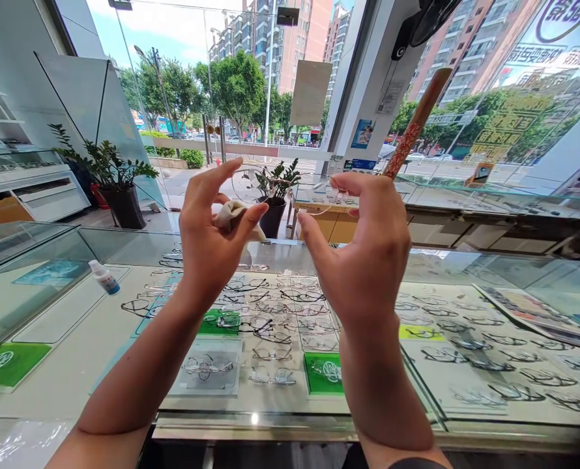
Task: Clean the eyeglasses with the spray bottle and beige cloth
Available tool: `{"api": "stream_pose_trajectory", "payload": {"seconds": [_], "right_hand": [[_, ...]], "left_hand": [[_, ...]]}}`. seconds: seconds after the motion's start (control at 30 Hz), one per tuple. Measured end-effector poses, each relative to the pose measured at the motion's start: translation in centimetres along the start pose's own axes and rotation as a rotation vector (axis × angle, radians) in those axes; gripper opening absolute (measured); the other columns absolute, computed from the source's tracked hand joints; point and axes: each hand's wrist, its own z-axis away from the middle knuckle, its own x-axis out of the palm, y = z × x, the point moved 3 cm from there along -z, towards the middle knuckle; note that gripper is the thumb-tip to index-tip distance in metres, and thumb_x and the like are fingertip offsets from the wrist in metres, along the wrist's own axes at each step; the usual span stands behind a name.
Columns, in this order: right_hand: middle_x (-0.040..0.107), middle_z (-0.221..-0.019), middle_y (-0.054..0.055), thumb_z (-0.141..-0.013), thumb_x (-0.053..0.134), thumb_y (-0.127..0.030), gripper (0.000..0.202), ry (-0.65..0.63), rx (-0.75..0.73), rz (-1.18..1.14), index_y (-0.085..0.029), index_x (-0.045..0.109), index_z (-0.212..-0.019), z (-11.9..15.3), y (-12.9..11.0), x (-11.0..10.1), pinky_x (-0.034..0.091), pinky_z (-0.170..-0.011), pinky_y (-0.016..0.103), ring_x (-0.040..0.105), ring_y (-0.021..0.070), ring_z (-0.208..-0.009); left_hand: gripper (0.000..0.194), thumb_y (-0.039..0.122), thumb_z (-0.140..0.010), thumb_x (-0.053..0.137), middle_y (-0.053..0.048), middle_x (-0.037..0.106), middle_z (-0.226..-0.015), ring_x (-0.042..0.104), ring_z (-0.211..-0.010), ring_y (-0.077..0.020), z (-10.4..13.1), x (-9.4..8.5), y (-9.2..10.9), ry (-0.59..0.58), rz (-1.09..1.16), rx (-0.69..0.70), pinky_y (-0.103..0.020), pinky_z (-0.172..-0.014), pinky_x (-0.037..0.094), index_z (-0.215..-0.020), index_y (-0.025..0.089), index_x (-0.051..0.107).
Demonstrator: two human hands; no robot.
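Our left hand [206, 231] grips a cloth [230, 211] and, with our right hand [371, 251], pinches the glasses [290, 193]; we should press lightly from 2 sides, so nothing bends.

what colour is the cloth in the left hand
The cloth is pale cream, as the head view shows.

Tall windows [182, 32] overlook trees [238, 81] and, seemingly, cars [235, 139]

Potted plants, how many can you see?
2. One potted plant stands on the picture's left side; the other plant shows behind the gap between the left hand and right hand. More might be hidden behind the hands.
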Motion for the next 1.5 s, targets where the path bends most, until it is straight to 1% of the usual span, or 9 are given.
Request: {"api": "stream_pose_trajectory", "payload": {"seconds": [0.13, 0.33, 0.53, 0.77, 0.9, 1.0, 1.13, 1.3, 1.5], "right_hand": [[0.07, -0.134, 0.014, -0.103, 0.069, -0.029, 0.035, 0.024, -0.019, 0.015, -0.031, 0.064, -0.137, 0.0, -0.5, 0.1, 0.058, -0.115, 0.072, 0.062, 0.0435, -0.135], [0.066, -0.141, 0.015, -0.104, 0.065, -0.03, 0.043, -0.006, 0.015, -0.06, -0.032, 0.059, -0.146, 0.0, 0.1, 0.4, 0.056, -0.117, 0.074, 0.06, 0.0441, -0.141], [0.064, -0.149, 0.014, -0.102, 0.067, -0.032, 0.053, -0.022, 0.038, -0.147, -0.035, 0.055, -0.153, -0.1, 1.6, 1.0, 0.063, -0.108, 0.065, 0.061, 0.0423, -0.145], [0.063, -0.152, 0.015, -0.102, 0.066, -0.03, 0.06, -0.052, 0.0, -0.13, -0.033, 0.049, -0.16, -0.2, 2.1, 1.6, 0.066, -0.106, 0.061, 0.063, 0.041, -0.144], [0.066, -0.148, 0.014, -0.103, 0.064, -0.028, 0.052, -0.011, -0.018, -0.086, -0.032, 0.053, -0.154, -0.2, 1.6, 1.4, 0.067, -0.104, 0.059, 0.066, 0.0379, -0.139], [0.066, -0.148, 0.014, -0.102, 0.066, -0.027, 0.052, 0.005, -0.003, -0.076, -0.033, 0.055, -0.152, -0.2, 1.4, 1.2, 0.065, -0.107, 0.06, 0.065, 0.0387, -0.14], [0.063, -0.151, 0.015, -0.102, 0.066, -0.029, 0.057, -0.006, 0.004, -0.083, -0.033, 0.051, -0.156, -0.2, 1.3, 1.2, 0.062, -0.111, 0.065, 0.06, 0.0424, -0.145], [0.067, -0.145, 0.015, -0.103, 0.066, -0.029, 0.052, 0.024, -0.024, -0.044, -0.033, 0.054, -0.153, -0.2, 1.0, 1.1, 0.063, -0.109, 0.064, 0.064, 0.041, -0.141], [0.067, -0.147, 0.014, -0.104, 0.067, -0.032, 0.053, 0.004, 0.008, -0.083, -0.035, 0.052, -0.155, -0.1, 1.4, 1.6, 0.063, -0.108, 0.066, 0.065, 0.0409, -0.141]], "left_hand": [[0.055, 0.053, -0.099, 0.079, -0.008, 0.072, -0.148, 0.071, -0.096, -0.0232, 0.1, 0.4, -0.1, -0.036, -0.032, -0.049, -0.044, -0.079, 0.061, -0.15, 0.039, 0.065], [0.058, 0.057, -0.102, 0.075, -0.009, 0.063, -0.156, 0.068, -0.121, -0.0304, 0.4, 0.3, 0.7, -0.008, -0.042, -0.008, -0.047, -0.081, 0.062, -0.155, 0.042, 0.059], [0.055, 0.062, -0.107, 0.064, -0.012, 0.062, -0.15, 0.056, -0.138, -0.0353, 0.8, 0.5, 1.0, 0.073, -0.097, 0.108, -0.053, -0.077, 0.059, -0.153, 0.032, 0.061], [0.056, 0.069, -0.103, 0.068, -0.012, 0.055, -0.144, 0.06, -0.132, -0.0369, 1.2, 0.6, 1.4, 0.131, -0.064, 0.105, -0.051, -0.072, 0.06, -0.148, 0.038, 0.066], [0.055, 0.066, -0.1, 0.075, -0.012, 0.056, -0.141, 0.064, -0.112, -0.0287, 1.1, 0.8, 1.2, 0.147, -0.074, 0.121, -0.047, -0.071, 0.06, -0.146, 0.039, 0.065], [0.055, 0.066, -0.1, 0.074, -0.012, 0.057, -0.14, 0.065, -0.109, -0.0279, 1.1, 0.8, 1.0, 0.144, -0.049, 0.141, -0.048, -0.069, 0.058, -0.146, 0.037, 0.065], [0.058, 0.066, -0.098, 0.076, -0.012, 0.057, -0.146, 0.063, -0.12, -0.0325, 1.1, 0.8, 0.8, 0.115, -0.05, 0.054, -0.051, -0.07, 0.057, -0.147, 0.038, 0.064], [0.058, 0.062, -0.098, 0.077, -0.013, 0.057, -0.15, 0.059, -0.132, -0.036, 1.4, 0.8, 0.9, 0.113, -0.035, 0.025, -0.052, -0.074, 0.057, -0.148, 0.036, 0.064], [0.063, 0.058, -0.093, 0.085, -0.013, 0.054, -0.156, 0.052, -0.142, -0.0386, 1.6, 1.0, 0.8, 0.092, -0.026, -0.028, -0.051, -0.083, 0.063, -0.15, 0.042, 0.062]]}}
